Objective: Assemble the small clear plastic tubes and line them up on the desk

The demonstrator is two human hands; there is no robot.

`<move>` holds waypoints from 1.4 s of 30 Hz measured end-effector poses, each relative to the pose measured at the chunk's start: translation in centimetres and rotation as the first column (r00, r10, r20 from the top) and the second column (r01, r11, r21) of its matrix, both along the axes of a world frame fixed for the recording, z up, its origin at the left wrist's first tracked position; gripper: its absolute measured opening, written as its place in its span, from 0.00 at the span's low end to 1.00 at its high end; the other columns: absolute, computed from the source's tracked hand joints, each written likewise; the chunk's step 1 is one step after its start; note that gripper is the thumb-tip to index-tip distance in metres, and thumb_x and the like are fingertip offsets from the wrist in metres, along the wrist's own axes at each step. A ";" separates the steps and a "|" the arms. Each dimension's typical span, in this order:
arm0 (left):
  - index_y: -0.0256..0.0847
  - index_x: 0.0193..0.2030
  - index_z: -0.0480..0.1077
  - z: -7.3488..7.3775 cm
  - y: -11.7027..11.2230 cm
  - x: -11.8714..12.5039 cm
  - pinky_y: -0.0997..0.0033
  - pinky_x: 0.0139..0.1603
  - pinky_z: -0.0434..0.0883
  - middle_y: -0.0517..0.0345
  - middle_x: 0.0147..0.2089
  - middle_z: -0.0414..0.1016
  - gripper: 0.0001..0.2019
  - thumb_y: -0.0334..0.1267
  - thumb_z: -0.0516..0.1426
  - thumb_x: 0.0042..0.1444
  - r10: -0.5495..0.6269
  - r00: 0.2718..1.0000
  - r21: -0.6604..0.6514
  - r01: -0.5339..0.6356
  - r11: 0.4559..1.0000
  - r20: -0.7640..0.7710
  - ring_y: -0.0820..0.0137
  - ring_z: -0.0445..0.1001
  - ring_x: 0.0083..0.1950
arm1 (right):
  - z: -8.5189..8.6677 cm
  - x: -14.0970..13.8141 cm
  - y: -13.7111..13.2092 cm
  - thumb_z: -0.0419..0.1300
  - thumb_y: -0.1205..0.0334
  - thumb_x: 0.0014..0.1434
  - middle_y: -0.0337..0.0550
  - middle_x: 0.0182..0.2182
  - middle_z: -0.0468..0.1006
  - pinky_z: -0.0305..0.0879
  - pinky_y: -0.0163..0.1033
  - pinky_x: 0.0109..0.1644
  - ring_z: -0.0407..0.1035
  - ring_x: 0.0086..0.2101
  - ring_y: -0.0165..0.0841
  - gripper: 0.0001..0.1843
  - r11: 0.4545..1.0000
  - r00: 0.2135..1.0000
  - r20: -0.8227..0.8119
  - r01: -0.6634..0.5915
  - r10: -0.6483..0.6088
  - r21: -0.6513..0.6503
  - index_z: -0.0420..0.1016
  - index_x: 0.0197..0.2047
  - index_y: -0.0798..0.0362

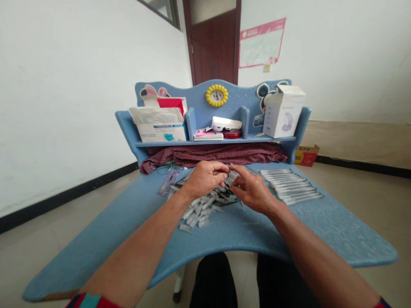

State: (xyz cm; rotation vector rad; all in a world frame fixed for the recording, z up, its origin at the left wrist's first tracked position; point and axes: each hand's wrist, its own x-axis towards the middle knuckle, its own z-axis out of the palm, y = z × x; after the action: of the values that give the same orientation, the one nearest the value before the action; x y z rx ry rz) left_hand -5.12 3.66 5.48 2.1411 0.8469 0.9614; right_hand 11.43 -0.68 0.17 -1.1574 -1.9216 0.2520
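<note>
My left hand point(205, 176) and my right hand point(253, 189) meet over the middle of a blue desk point(327, 226). Both have their fingers pinched together around a small pale part point(231, 175) held between them. Below the hands lies a heap of several small whitish caps or tubes point(199, 211). To the right of my right hand, a neat row of several slim pen-like sticks point(290, 186) lies side by side.
A plaid cloth point(218, 154) lies at the desk's back under a shelf. The shelf holds a box of masks point(162, 130), books point(208, 134), a red tin point(231, 134) and a white carton point(282, 113). A cardboard box point(306, 155) stands on the floor at right.
</note>
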 end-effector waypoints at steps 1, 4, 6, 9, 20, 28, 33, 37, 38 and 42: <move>0.36 0.30 0.74 0.0 0.1 -0.1 0.80 0.24 0.67 0.64 0.21 0.71 0.07 0.29 0.55 0.46 -0.005 1.000 0.009 0.005 1.000 -0.010 0.77 0.70 0.21 | 0.0 0.0 0.0 0.56 0.68 0.54 0.34 0.27 0.77 0.60 0.33 0.31 0.66 0.24 0.28 0.29 1.000 1.000 0.004 0.001 -0.001 -0.001 0.56 0.59 0.49; 0.36 0.31 0.74 0.0 0.2 -0.3 0.81 0.24 0.66 0.62 0.23 0.72 0.07 0.29 0.55 0.47 -0.019 0.999 0.025 0.020 0.999 -0.044 0.76 0.71 0.22 | 0.2 0.0 -0.2 0.56 0.68 0.54 0.34 0.26 0.77 0.60 0.34 0.33 0.67 0.25 0.29 0.28 1.000 1.000 0.016 0.006 -0.007 0.005 0.57 0.58 0.49; 0.36 0.31 0.74 0.0 0.3 -0.4 0.81 0.23 0.66 0.62 0.23 0.73 0.07 0.30 0.55 0.47 -0.028 0.998 0.018 0.029 0.999 -0.050 0.76 0.72 0.22 | 0.2 -0.1 -0.2 0.56 0.68 0.54 0.34 0.27 0.76 0.60 0.34 0.33 0.67 0.25 0.29 0.28 1.000 1.000 0.017 0.009 -0.009 0.000 0.57 0.58 0.49; 0.36 0.31 0.74 0.1 0.3 -0.5 0.80 0.23 0.66 0.61 0.23 0.73 0.07 0.32 0.56 0.46 -0.037 0.998 -0.005 0.037 0.999 -0.051 0.75 0.72 0.22 | 0.2 0.0 -0.1 0.56 0.67 0.54 0.35 0.27 0.76 0.60 0.33 0.32 0.66 0.24 0.28 0.29 1.000 1.000 0.007 0.008 -0.007 -0.010 0.56 0.59 0.49; 0.36 0.30 0.74 0.4 0.2 -0.6 0.81 0.24 0.66 0.62 0.23 0.73 0.06 0.31 0.56 0.47 -0.060 0.995 0.061 0.065 0.996 -0.080 0.76 0.72 0.22 | -0.2 0.2 0.2 0.55 0.68 0.54 0.34 0.26 0.75 0.60 0.33 0.32 0.64 0.23 0.28 0.29 1.000 1.000 -0.016 -0.009 0.009 0.006 0.56 0.59 0.50; 0.36 0.31 0.75 0.3 0.3 -0.7 0.80 0.24 0.66 0.61 0.24 0.74 0.07 0.32 0.56 0.47 -0.045 0.993 0.088 0.055 0.995 -0.111 0.75 0.72 0.22 | 0.1 0.1 -0.1 0.53 0.68 0.54 0.34 0.26 0.75 0.59 0.34 0.33 0.65 0.25 0.29 0.28 1.000 0.999 0.041 0.002 -0.003 0.010 0.56 0.58 0.49; 0.35 0.30 0.74 0.4 0.3 -0.7 0.81 0.23 0.66 0.61 0.24 0.73 0.06 0.32 0.56 0.48 -0.085 0.991 0.060 0.091 0.994 -0.107 0.76 0.72 0.22 | 0.3 0.1 -0.3 0.53 0.68 0.55 0.35 0.26 0.75 0.58 0.33 0.32 0.65 0.24 0.29 0.28 1.000 0.998 0.050 -0.023 0.023 0.012 0.56 0.59 0.50; 0.35 0.30 0.75 0.5 0.2 -0.7 0.81 0.23 0.65 0.61 0.25 0.73 0.07 0.32 0.55 0.48 -0.084 0.986 0.086 0.096 0.992 -0.142 0.76 0.73 0.23 | 0.5 0.0 -0.4 0.53 0.69 0.54 0.34 0.25 0.74 0.57 0.33 0.32 0.65 0.24 0.29 0.27 1.000 0.998 0.054 -0.026 0.025 0.014 0.56 0.58 0.52; 0.35 0.31 0.75 0.5 0.2 -0.7 0.81 0.23 0.65 0.61 0.25 0.74 0.07 0.32 0.55 0.48 -0.081 0.986 0.087 0.095 0.992 -0.148 0.75 0.73 0.23 | 0.5 0.0 -0.4 0.53 0.69 0.54 0.34 0.25 0.74 0.57 0.33 0.32 0.64 0.24 0.29 0.27 1.000 0.998 0.054 -0.027 0.026 0.014 0.56 0.58 0.52; 0.34 0.31 0.75 0.6 0.2 -0.8 0.80 0.24 0.66 0.61 0.22 0.73 0.07 0.32 0.56 0.48 -0.093 0.984 0.037 0.099 0.994 -0.150 0.74 0.73 0.23 | 0.4 0.0 -0.3 0.53 0.69 0.54 0.34 0.25 0.74 0.56 0.33 0.31 0.63 0.24 0.28 0.28 0.999 0.999 0.041 -0.034 0.034 0.003 0.56 0.59 0.52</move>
State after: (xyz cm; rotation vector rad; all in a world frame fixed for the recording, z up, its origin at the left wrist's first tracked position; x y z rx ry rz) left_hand -5.89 3.85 6.08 2.2916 0.7905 0.7870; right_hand 11.45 -1.01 0.56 -1.1362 -1.9774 0.2445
